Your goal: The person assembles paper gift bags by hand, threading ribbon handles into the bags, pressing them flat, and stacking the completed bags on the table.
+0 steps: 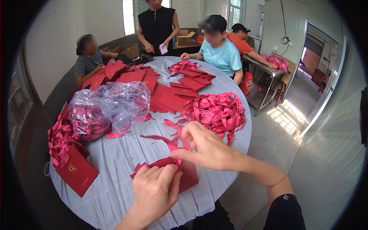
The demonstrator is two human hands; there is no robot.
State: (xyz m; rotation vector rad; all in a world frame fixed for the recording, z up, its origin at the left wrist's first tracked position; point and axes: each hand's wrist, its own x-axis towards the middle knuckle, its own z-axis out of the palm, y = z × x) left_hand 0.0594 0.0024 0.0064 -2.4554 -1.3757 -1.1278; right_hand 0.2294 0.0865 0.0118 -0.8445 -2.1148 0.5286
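Close in front of me, a red paper bag (189,177) is partly covered by my hands. My left hand (155,188) is closed at its upper edge, fingers curled over and thumb pressed in. A glossy crimson ribbon (172,146) rises from that edge, its loose end trailing left. Just above, my right hand (211,147) pinches the ribbon between thumb and fingers; the fingertips are slightly blurred. Beyond it lies a big heap of similar ribbons (220,111).
Flat red paper bags (165,99) pile up across the round, cloth-covered table (132,199). A clear plastic sack (124,97) stands left, near a bag with a gold emblem (78,172). Several people sit or stand beyond. A metal table (264,65) and open doorway (312,73) are right.
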